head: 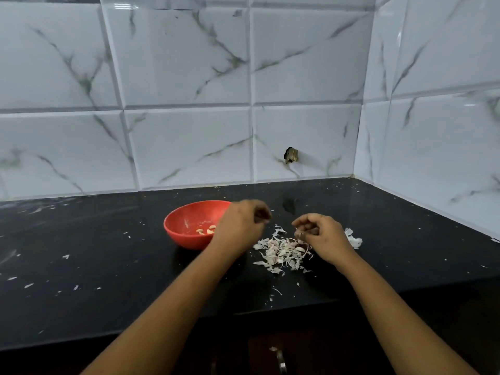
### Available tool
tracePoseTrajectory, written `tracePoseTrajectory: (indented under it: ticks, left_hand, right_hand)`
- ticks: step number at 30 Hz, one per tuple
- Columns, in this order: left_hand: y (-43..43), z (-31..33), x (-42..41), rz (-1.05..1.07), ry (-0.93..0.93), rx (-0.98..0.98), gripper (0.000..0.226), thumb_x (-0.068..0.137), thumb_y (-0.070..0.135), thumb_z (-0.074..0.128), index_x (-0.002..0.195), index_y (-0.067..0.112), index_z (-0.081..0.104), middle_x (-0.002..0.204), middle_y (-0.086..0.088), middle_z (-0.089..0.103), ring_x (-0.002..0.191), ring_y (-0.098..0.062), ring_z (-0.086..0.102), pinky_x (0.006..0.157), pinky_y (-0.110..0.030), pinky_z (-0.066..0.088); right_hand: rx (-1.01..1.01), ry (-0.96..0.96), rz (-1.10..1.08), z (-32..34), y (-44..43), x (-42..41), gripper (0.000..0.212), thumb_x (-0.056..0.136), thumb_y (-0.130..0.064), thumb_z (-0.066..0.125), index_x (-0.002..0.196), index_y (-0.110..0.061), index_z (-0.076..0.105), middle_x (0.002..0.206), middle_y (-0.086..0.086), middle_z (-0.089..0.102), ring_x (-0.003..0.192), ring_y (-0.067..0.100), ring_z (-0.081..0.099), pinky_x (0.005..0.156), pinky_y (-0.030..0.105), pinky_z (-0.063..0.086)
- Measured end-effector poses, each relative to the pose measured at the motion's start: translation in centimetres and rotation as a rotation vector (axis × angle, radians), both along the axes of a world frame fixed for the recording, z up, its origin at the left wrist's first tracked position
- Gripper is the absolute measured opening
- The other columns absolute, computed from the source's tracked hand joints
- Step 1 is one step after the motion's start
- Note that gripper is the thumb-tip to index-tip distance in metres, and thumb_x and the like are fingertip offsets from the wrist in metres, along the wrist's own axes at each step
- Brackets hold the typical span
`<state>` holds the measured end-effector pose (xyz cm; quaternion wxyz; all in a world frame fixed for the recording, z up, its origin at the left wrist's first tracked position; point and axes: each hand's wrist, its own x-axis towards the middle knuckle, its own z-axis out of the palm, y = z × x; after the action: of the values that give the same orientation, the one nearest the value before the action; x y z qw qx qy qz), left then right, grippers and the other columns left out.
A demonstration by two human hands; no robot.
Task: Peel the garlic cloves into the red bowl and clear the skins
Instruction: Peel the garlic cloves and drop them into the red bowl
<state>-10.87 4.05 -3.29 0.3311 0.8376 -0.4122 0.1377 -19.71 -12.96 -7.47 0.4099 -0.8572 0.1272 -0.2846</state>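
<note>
Garlic cloves [207,230], a few of them peeled, lie in the red bowl [184,238] at centre left of the black surface [81,253]. The left hand [240,223] hides the bowl's right rim. Skins [281,253] lie heaped at centre, partly under the right hand [320,234]. Both hands' fingers are curled; whether they hold anything cannot be told.

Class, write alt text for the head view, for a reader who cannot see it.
Two hands with curled fingers over a black counter: left hand by a red bowl of peeled cloves, right hand above a pile of skins.
</note>
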Motion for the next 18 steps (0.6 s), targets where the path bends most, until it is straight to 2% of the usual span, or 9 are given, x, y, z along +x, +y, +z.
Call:
tracePoseTrajectory:
  ticks: [3,6,10,14,18]
  left_hand:
    - [-1.7,-2.0,-0.4,-0.09,0.038,-0.011,0.018,0.081,0.005,0.066,0.095,0.015,0.072,0.091,0.002,0.073,0.08,-0.006,0.065,0.084,-0.023,0.052]
    - [-2.6,-3.4,-0.2,-0.106,0.155,-0.093,0.021,0.079,0.0,0.067,0.094,0.013,0.072,0.089,-0.001,0.074,0.082,-0.007,0.068,0.083,-0.021,0.053]
    - [-3.3,-4.1,0.2,-0.112,0.265,-0.176,0.022,0.08,0.002,0.069,0.099,0.013,0.07,0.09,0.0,0.073,0.079,-0.003,0.066,0.072,-0.012,0.051]
    - [-3.8,-4.7,0.5,-0.109,0.314,-0.277,0.023,0.079,-0.001,0.07,0.098,0.012,0.07,0.088,0.004,0.07,0.079,0.002,0.065,0.07,-0.006,0.048]
    - [-3.9,-5.0,0.4,-0.146,0.395,-0.375,0.021,0.076,-0.002,0.073,0.091,0.012,0.07,0.084,0.006,0.07,0.077,0.004,0.066,0.072,-0.009,0.05]
  right_hand:
    - [0.082,-0.008,0.02,0.2,0.1,0.2,0.016,0.085,-0.001,0.068,0.087,-0.017,0.07,0.081,-0.001,0.071,0.075,0.007,0.067,0.065,0.01,0.05]
    - [0.311,-0.069,0.076,0.4,0.1,0.4,0.018,0.083,0.006,0.066,0.082,-0.012,0.07,0.074,0.005,0.071,0.073,0.018,0.066,0.069,0.028,0.054]
    - [0.392,-0.06,0.14,0.9,0.3,0.8,0.019,0.076,0.011,0.071,0.076,-0.006,0.063,0.073,0.009,0.067,0.062,0.013,0.063,0.054,0.018,0.048]
    - [0.439,-0.071,0.139,0.6,0.3,1.2,0.009,0.08,0.003,0.072,0.08,-0.003,0.065,0.068,0.008,0.068,0.066,0.015,0.069,0.057,0.022,0.054]
    - [0.434,-0.129,0.101,0.1,0.4,1.7,0.007,0.083,-0.005,0.071,0.078,-0.009,0.071,0.064,0.004,0.067,0.058,0.012,0.057,0.054,0.02,0.048]
